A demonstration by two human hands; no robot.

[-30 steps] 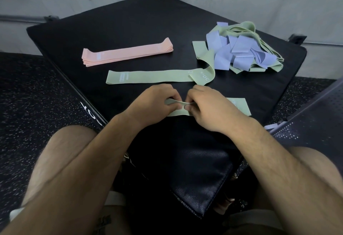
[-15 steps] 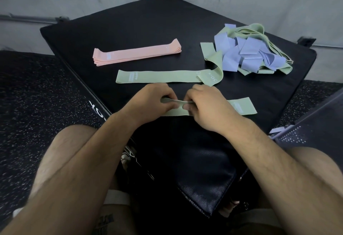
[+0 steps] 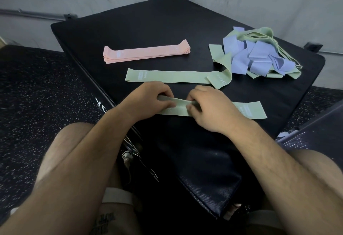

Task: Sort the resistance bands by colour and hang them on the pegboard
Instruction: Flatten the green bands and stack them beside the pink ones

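setting: grey concrete wall at the back, speckled rubber floor around, and a black padded mat (image 3: 167, 30) as the work surface in front of a seated person.
grip: the left hand (image 3: 148, 101) and right hand (image 3: 209, 108) both pinch one green band (image 3: 248, 109), fingers curled onto its upper layer, close together near its middle. this looks like smoothing the loop flat so it will stack.
held band: lies along the mat's 6 o'clock edge, with its free end flat at 3 o'clock of the right hand.
second green band (image 3: 170, 77): just past the hands at 12 o'clock, laid out straight, probably the start of the green row. its right end meets a curled green strip that runs to the heap. i cannot tell whether they are one band.
pink stack (image 3: 146, 53): at 11 o'clock, farther off, several bands squared on each other, so that colour seems sorted.
heap (image 3: 259, 56): at 2 o'clock, purple and green bands tangled, still unsorted.
pegboard: not in view, so hanging seems not yet begun.
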